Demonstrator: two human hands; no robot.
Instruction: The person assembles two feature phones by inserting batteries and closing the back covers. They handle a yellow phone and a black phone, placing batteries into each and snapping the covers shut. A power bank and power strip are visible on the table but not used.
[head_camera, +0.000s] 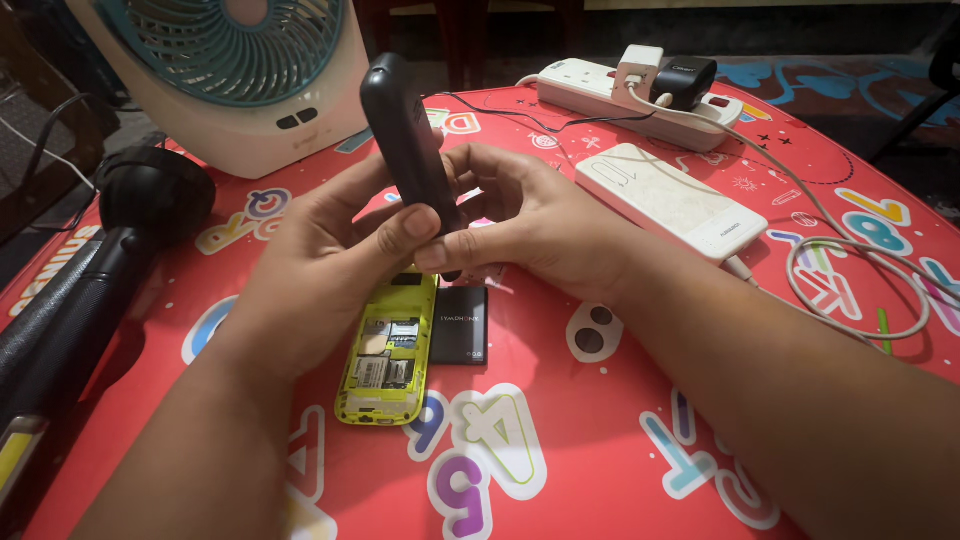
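Yellow-green phone: lay open-backed, mid-table, below both hands.
Flat black battery: just beside, pale label uppermost.
Left hand, right hand: closed together around slim black handset, held upright.
Risk: could slip onto exposed circuitry if pinch loosened.
White power bank, white power strip: far right edge of red printed table.
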